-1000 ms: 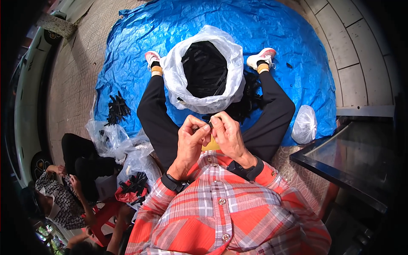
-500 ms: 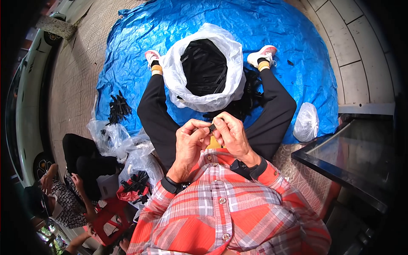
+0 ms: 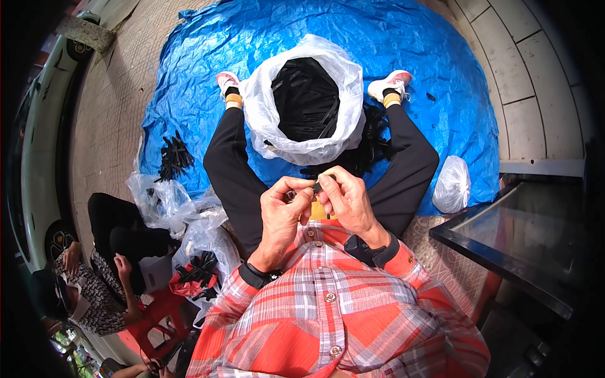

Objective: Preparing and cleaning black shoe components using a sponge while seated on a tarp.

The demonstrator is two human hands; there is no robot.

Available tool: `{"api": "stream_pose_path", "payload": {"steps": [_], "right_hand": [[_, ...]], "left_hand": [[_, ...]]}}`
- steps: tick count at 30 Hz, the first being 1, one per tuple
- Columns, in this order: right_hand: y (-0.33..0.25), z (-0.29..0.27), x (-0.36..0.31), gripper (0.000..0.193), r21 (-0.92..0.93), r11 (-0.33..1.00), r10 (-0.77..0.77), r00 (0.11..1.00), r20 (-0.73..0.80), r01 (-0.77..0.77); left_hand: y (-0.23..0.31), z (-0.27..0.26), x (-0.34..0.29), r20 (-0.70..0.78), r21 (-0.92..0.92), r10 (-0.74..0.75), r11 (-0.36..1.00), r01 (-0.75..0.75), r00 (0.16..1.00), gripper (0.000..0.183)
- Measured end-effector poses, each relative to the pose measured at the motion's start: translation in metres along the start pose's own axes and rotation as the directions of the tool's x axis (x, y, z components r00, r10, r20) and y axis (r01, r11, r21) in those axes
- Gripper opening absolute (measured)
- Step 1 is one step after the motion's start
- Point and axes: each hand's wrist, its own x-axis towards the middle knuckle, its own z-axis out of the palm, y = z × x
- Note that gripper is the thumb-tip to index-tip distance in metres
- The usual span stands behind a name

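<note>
Two hands are held close together above the lap, just below the big white bag (image 3: 302, 135). A small black piece (image 3: 317, 186) is pinched between them. The fingers of the left hand (image 3: 282, 211) are closed on its left end, and the fingers of the right hand (image 3: 343, 201) are closed on its right end. The piece is tiny, so only a little of it is seen between the fingertips.

The white bag is set between the legs on the blue sheet (image 3: 189, 75), and it is full of black strips (image 3: 305, 97). More black strips are piled by the right knee.

For this small work, a firm pinch with the fingertips is likely best. The piece should be kept over the lap, so it is caught if it slips. Both hands should be kept steady and close.
</note>
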Motion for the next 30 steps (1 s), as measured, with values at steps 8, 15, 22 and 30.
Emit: {"api": "stream_pose_path", "payload": {"steps": [8, 15, 22, 30], "right_hand": [[0.007, 0.005, -0.001, 0.008, -0.663, 0.494, -0.605, 0.770, 0.203, 0.563], [-0.006, 0.007, -0.016, 0.028, -0.774, 0.247, -0.575, 0.731, 0.368, 0.583], [-0.017, -0.005, -0.007, 0.022, -0.528, 0.588, -0.618, 0.762, 0.196, 0.613], [-0.032, -0.010, 0.002, 0.023, -0.751, 0.477, -0.513, 0.838, 0.186, 0.457]], "left_hand": [[-0.009, 0.001, 0.002, -0.028, 0.147, 0.127, 0.982, -0.122, 0.991, 0.007], [-0.002, -0.009, 0.004, 0.054, -0.073, 0.020, 0.997, -0.016, 0.998, 0.020], [-0.002, -0.020, 0.008, 0.203, -0.178, -0.035, 0.981, 0.072, 0.979, 0.022], [0.005, -0.019, 0.007, 0.231, -0.217, -0.005, 0.975, 0.056, 0.973, 0.024]]}}
